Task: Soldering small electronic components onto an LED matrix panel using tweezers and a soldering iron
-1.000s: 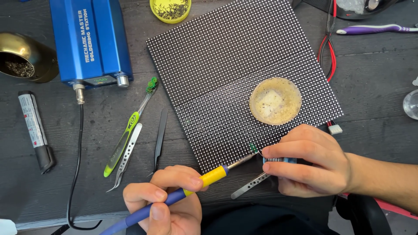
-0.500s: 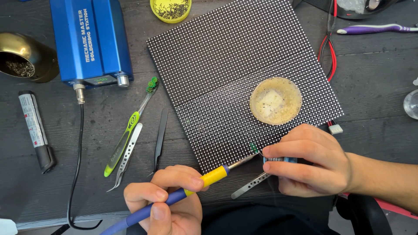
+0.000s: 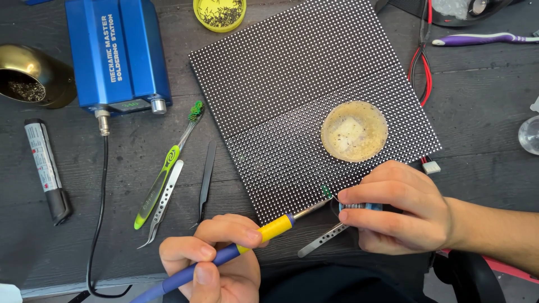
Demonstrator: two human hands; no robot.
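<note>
My left hand (image 3: 210,258) grips a soldering iron (image 3: 275,228) with a blue and yellow handle. Its metal tip points up and right to the near edge of a black dotted LED panel (image 3: 297,84). My right hand (image 3: 401,207) pinches a small spool of solder wire (image 3: 359,206) right beside the tip. A tiny green part (image 3: 326,191) sits at the panel edge where tip and wire meet. Silver tweezers (image 3: 320,241) lie partly under my right hand. A round open tin of yellowish paste (image 3: 353,131) rests on the panel just above my right hand.
A blue soldering station (image 3: 118,53) stands at the back left, its cable running down the dark table. Nearby are a brass cleaner pot (image 3: 31,81), a marker (image 3: 48,168), a green toothbrush (image 3: 165,165), two more tweezers (image 3: 206,179), a yellow dish (image 3: 219,11) and red-black wires (image 3: 418,62).
</note>
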